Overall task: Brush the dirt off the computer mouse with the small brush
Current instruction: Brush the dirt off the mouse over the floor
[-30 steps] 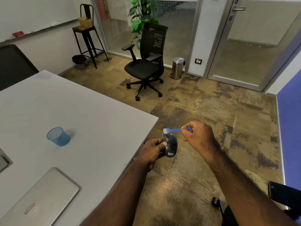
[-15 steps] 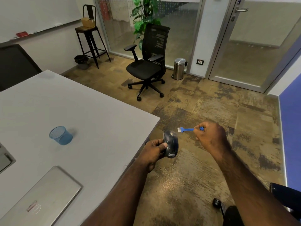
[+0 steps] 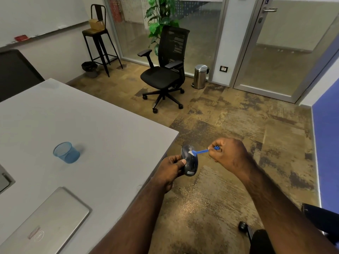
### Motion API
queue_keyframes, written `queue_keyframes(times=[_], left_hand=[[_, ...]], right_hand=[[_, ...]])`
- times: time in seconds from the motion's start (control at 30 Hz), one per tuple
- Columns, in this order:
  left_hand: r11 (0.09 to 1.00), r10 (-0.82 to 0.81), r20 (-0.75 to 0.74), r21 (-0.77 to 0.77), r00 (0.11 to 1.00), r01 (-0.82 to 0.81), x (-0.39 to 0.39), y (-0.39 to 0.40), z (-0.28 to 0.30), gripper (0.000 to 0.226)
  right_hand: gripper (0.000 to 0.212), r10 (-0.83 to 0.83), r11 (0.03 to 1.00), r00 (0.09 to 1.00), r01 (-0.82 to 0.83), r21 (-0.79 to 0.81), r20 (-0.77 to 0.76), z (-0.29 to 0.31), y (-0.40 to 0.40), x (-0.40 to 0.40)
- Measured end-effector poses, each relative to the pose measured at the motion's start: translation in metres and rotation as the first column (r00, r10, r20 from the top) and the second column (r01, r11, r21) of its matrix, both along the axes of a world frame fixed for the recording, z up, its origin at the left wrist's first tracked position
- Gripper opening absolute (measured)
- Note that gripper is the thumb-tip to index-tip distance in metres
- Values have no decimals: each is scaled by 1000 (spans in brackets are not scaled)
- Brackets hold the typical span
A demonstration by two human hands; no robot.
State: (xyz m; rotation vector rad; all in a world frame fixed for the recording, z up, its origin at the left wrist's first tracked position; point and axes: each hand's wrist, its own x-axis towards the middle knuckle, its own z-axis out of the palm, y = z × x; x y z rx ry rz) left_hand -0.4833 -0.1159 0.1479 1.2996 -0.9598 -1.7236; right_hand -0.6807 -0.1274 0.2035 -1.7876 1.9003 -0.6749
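Beyond the corner of a grey bench, over patterned carpet, two hands work in the air. From the head camera, the left hand grips a dark computer mouse by its side, thumb on top, tilting its upper face toward the viewer, probably so loosened dirt falls to the floor. The right hand is closed around the handle of a small blue brush, its pale bristles touching the mouse's front half. A blue mesh cup and a closed laptop rest on the bench.
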Motion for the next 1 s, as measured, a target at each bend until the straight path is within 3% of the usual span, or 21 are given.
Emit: queue_keyframes(times=[0.17,0.3,0.43,0.57,0.7,0.87,1.0], left_hand=[[1000,-23,14,8,1000,23,1,-1,1,22],[1000,-21,24,-2,999,21,1,-2,3,21],[1000,-26,26,6,999,26,2,-2,1,22],[1000,-18,29,12,999,17,2,-2,0,22],[999,-29,20,22,999,29,3,-2,-1,22],[999,-30,5,23,1000,30,4,-2,-1,22],[998,-44,-49,34,998,46,7,-1,-3,22]], right_hand=[[13,-23,992,995,11,-125,-101,9,-4,2],[10,91,996,993,-92,-8,-79,14,-4,2],[12,42,995,993,-52,-89,-112,17,-5,3],[10,107,994,988,-109,-11,-109,18,-5,3],[14,31,996,993,-41,-85,-116,18,-6,2],[9,60,998,995,-62,-19,-76,17,-5,0],[13,-48,989,996,36,-145,-82,16,-4,-1]])
